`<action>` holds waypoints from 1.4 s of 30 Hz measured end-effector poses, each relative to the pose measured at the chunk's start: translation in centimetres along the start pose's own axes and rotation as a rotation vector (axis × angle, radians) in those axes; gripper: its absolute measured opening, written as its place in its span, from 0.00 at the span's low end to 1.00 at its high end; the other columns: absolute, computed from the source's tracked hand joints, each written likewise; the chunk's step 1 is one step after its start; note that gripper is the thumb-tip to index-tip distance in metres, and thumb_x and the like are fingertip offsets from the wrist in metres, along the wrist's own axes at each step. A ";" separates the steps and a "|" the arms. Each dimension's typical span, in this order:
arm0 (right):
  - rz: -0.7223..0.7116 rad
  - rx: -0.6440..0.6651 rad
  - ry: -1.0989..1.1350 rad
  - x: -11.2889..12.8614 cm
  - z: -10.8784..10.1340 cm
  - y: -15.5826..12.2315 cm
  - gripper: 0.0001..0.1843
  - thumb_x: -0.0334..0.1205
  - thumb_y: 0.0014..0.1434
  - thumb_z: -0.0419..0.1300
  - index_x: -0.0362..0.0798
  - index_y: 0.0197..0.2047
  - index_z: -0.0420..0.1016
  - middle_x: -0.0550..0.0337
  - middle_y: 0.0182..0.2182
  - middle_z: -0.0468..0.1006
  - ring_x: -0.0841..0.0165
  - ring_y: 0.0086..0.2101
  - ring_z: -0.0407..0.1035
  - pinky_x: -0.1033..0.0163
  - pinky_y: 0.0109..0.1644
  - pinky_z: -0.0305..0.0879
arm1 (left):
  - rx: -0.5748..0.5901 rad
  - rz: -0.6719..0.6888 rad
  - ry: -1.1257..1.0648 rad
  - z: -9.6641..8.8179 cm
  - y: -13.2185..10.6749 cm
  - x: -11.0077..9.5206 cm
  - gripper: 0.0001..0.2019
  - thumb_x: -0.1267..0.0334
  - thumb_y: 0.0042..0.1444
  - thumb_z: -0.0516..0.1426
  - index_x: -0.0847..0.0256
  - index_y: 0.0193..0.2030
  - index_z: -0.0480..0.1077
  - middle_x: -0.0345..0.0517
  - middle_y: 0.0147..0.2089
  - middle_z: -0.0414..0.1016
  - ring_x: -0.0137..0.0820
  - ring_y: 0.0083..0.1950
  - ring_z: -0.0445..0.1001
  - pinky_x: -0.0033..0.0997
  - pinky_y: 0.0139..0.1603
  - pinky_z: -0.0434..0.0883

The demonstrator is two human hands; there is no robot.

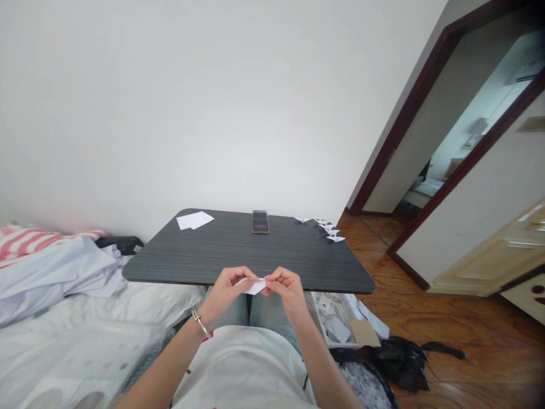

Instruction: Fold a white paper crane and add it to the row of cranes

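Note:
Between my two hands is a small folded piece of white paper (256,287), held just off the near edge of the dark table (221,255). My left hand (232,284) pinches its left side between thumb and fingers. At the right side, my right hand (284,286) grips it with thumb and fingertips. Part of the paper is hidden behind the fingers. At the table's far right stand several white folded paper cranes (330,228), with one crane (302,219) a little apart. White paper sheets (195,220) lie overlapping at the far left.
A phone-like dark device (260,222) rests at the table's back middle, near the white wall (255,113). Right of my legs is a box (336,329) of papers, beside black plastic bags (402,360). Bedding (51,267) lies at the left.

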State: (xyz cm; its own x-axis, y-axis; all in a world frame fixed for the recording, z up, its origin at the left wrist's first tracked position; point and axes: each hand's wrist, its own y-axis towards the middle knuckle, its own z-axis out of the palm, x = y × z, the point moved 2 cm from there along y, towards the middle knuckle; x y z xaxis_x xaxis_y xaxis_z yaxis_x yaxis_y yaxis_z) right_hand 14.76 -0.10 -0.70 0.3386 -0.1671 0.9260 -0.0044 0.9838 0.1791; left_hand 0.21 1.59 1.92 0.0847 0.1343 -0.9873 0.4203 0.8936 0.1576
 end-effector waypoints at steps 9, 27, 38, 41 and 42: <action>-0.067 0.001 -0.092 0.1 0.2 -0.2 0.04 0.36 0.44 0.63 0.46 0.23 0.72 0.63 0.17 0.74 0.71 0.20 0.68 0.67 0.26 0.66 | -0.008 -0.128 -0.058 0.2 -0.2 -0.1 0.12 0.56 0.48 0.56 0.65 0.32 0.66 0.41 0.27 0.69 0.26 0.28 0.67 0.22 0.24 0.66; -0.093 0.020 -0.078 -0.2 0.2 -0.1 0.05 0.38 0.47 0.61 0.45 0.26 0.72 0.62 0.19 0.75 0.71 0.21 0.69 0.67 0.27 0.66 | -0.065 -0.159 -0.066 -0.2 0.1 0.4 0.10 0.62 0.40 0.62 0.68 0.27 0.71 0.43 0.23 0.74 0.25 0.24 0.69 0.24 0.25 0.65; -0.006 0.019 -0.082 -0.7 0.0 0.5 0.10 0.43 0.48 0.61 0.43 0.26 0.73 0.61 0.18 0.76 0.73 0.20 0.70 0.70 0.24 0.67 | -0.118 -0.033 0.131 -0.9 0.4 0.7 0.07 0.64 0.42 0.60 0.67 0.26 0.71 0.43 0.25 0.74 0.27 0.26 0.70 0.24 0.28 0.65; -0.009 0.009 -0.078 -0.8 0.0 0.5 0.11 0.44 0.48 0.61 0.43 0.25 0.73 0.61 0.16 0.75 0.73 0.19 0.70 0.70 0.24 0.67 | -0.114 -0.014 0.174 -0.9 0.4 0.9 0.07 0.64 0.43 0.59 0.67 0.27 0.72 0.44 0.26 0.75 0.28 0.27 0.70 0.25 0.30 0.65; -0.007 0.006 -0.075 -0.9 0.0 0.5 0.12 0.44 0.48 0.61 0.43 0.25 0.73 0.61 0.16 0.75 0.73 0.19 0.70 0.70 0.23 0.67 | -0.115 -0.011 0.183 -1.0 0.4 0.9 0.07 0.64 0.43 0.59 0.67 0.27 0.72 0.44 0.26 0.75 0.28 0.28 0.70 0.25 0.30 0.65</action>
State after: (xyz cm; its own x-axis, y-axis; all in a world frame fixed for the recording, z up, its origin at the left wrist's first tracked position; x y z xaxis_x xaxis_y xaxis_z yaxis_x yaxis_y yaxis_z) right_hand 14.44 0.57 -1.39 0.2672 -0.1782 0.9470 -0.0083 0.9823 0.1872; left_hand -0.41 2.46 1.09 -0.0893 0.1902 -0.9777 0.3140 0.9369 0.1536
